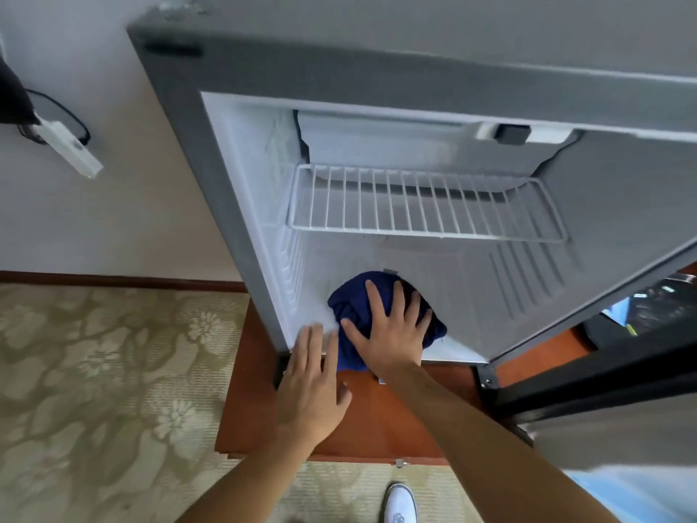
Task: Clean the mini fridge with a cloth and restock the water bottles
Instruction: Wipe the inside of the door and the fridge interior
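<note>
On the fridge floor, the right hand [388, 326] lay flat with fingers spread, pressing the blue cloth [354, 307] near the front left corner. Beside it the left hand [311, 379] hovered, fingers straight and holding nothing. Sound wiping would call for even palm pressure, strokes reaching the ribbed walls, and attention to the wire shelf [426, 201]. No water bottles were visible in the mini fridge [211, 175].

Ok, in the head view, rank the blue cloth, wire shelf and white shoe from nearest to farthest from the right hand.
1. Blue cloth: under the right hand, on the fridge floor.
2. Wire shelf: above, deeper inside the fridge.
3. White shoe: on the carpet, bottom of view.
</note>
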Demonstrator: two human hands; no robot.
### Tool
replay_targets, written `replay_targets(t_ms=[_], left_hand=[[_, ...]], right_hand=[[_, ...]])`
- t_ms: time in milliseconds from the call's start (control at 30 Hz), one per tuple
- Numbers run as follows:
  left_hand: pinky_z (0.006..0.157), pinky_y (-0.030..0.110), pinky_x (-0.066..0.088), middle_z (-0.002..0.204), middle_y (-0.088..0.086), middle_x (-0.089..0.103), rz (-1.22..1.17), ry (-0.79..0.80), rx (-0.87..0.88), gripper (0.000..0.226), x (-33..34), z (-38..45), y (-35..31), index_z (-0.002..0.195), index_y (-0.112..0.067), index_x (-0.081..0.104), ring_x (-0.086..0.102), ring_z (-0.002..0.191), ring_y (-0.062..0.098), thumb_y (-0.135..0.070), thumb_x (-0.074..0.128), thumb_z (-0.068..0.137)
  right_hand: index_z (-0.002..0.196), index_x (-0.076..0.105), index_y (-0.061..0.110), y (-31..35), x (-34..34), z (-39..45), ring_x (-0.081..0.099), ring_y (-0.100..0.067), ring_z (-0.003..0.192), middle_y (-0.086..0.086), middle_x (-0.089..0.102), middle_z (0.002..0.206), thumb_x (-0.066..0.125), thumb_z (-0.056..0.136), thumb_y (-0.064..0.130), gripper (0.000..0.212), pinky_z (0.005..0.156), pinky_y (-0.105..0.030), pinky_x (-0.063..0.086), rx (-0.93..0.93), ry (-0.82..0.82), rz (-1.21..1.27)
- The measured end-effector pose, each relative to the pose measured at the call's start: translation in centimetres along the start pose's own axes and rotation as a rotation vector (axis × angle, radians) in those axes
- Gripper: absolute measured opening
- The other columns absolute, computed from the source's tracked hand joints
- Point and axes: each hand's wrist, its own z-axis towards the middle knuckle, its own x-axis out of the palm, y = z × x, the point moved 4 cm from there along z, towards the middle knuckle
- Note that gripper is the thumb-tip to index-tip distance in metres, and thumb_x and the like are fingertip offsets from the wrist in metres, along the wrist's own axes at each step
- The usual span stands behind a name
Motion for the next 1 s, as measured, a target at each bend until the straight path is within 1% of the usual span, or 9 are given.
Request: replay_targets(t_ms=[267,400,533,633,733,833,867,933,1000], left_hand=[[0.11,0.04,0.049,0.154,0.014,0.036,-0.085,0.008,0.016,0.079,-1.1,-0.2,0.7,0.151,-0.01,0.041,0.03,0.15,0.032,-0.046,0.06,0.084],[0.101,0.037,0.055,0.135,0.015,0.051,-0.085,-0.013,-0.001,0.07,-1.7,-0.6,1.1,0.13,-0.001,0.058,0.056,0.128,0.031,-0.037,0.077,0.074],[0.097,0.039,0.055,0.12,0.012,0.052,-0.127,-0.055,-0.052,0.047,-2.3,-1.9,1.0,0.105,-0.01,0.059,0.059,0.113,0.031,-0.025,0.079,0.066],[0.106,0.043,0.05,0.132,0.015,0.048,-0.118,-0.077,-0.02,0.058,-2.3,-2.0,0.5,0.119,-0.007,0.056,0.054,0.126,0.034,-0.028,0.073,0.068],[0.122,0.049,0.031,0.162,0.025,0.025,-0.043,0.028,-0.004,0.096,-1.2,-2.0,0.8,0.154,0.002,0.032,0.022,0.153,0.039,-0.035,0.071,0.074],[0.128,0.049,0.01,0.169,0.021,-0.01,-0.006,0.095,-0.007,0.112,-0.1,-2.4,1.2,0.161,0.0,-0.001,-0.01,0.157,0.033,-0.04,0.066,0.081],[0.128,0.049,0.009,0.169,0.02,-0.011,-0.02,0.101,-0.015,0.111,-0.1,-2.5,1.2,0.161,-0.001,-0.001,-0.01,0.158,0.032,-0.039,0.065,0.081],[0.126,0.049,0.021,0.169,0.021,0.011,-0.059,0.073,-0.034,0.102,-1.0,-2.2,1.2,0.16,0.001,0.019,0.011,0.157,0.032,-0.037,0.067,0.078],[0.117,0.046,0.038,0.153,0.019,0.043,-0.094,0.014,-0.037,0.086,-1.7,-1.9,1.3,0.145,0.002,0.048,0.044,0.142,0.031,-0.034,0.073,0.071]], right_hand=[[0.159,0.02,0.033,4.4,0.6,9.1,0.025,-0.047,0.145,-0.019,0.027,0.162,0.039,0.092,0.072,0.079,0.118,-0.066,0.017,0.065,-0.073,0.012],[0.153,0.037,0.029,7.1,1.3,5.7,0.035,-0.041,0.143,-0.013,0.04,0.157,0.047,0.091,0.063,0.071,0.119,-0.059,0.023,-0.174,-0.097,0.055],[0.15,0.047,0.028,4.0,1.3,-1.3,0.042,-0.036,0.142,-0.008,0.05,0.151,0.057,0.089,0.058,0.069,0.118,-0.055,0.03,-0.391,-0.144,0.123],[0.15,0.047,0.026,0.7,1.4,-5.0,0.041,-0.039,0.143,-0.011,0.049,0.153,0.063,0.083,0.056,0.075,0.114,-0.059,0.035,-0.505,-0.17,0.041],[0.145,0.053,0.022,0.3,1.4,-1.7,0.047,-0.046,0.135,-0.018,0.052,0.147,0.057,0.084,0.059,0.071,0.11,-0.063,0.036,-0.317,-0.186,0.017],[0.15,0.045,0.022,4.1,1.2,5.0,0.041,-0.05,0.137,-0.024,0.046,0.15,0.041,0.089,0.07,0.078,0.112,-0.067,0.03,-0.047,-0.178,-0.034],[0.155,0.034,0.024,5.8,1.2,7.0,0.032,-0.05,0.142,-0.025,0.036,0.156,0.036,0.091,0.073,0.081,0.115,-0.068,0.023,0.01,-0.101,-0.036],[0.16,0.018,0.024,8.2,1.7,9.4,0.018,-0.049,0.148,-0.025,0.021,0.163,0.03,0.094,0.071,0.082,0.118,-0.067,0.013,0.084,-0.012,-0.046],[0.158,0.027,0.021,9.0,1.8,9.1,0.027,-0.048,0.146,-0.025,0.03,0.16,0.029,0.095,0.066,0.077,0.118,-0.066,0.019,0.039,-0.065,-0.064]])
